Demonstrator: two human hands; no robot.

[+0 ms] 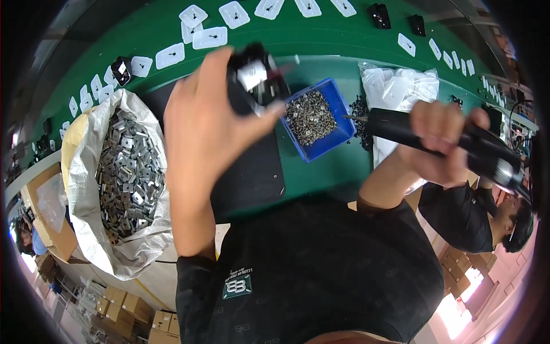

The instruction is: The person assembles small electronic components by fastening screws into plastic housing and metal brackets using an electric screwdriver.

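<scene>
My left hand point(209, 112), somewhat blurred, grips a black plastic housing point(238, 94) with a white label or part and metal showing inside. It is held up over the far edge of a black mat point(249, 178). In my right hand point(438, 137) is a black electric screwdriver point(392, 126), fingers wrapped round its body. Its thin bit points left, at the right rim of a blue bin point(306, 155). Loose small screws point(311, 117) fill that bin. Whether a screw sits on the bit is too small to tell.
A white woven sack point(86, 212) of metal clips point(129, 183) stands at left. Small black parts point(362, 123) lie right of the bin beside a clear bag of white pieces point(395, 86). White trays point(209, 38) line the green belt point(252, 37) beyond. Another person point(464, 218) is at right.
</scene>
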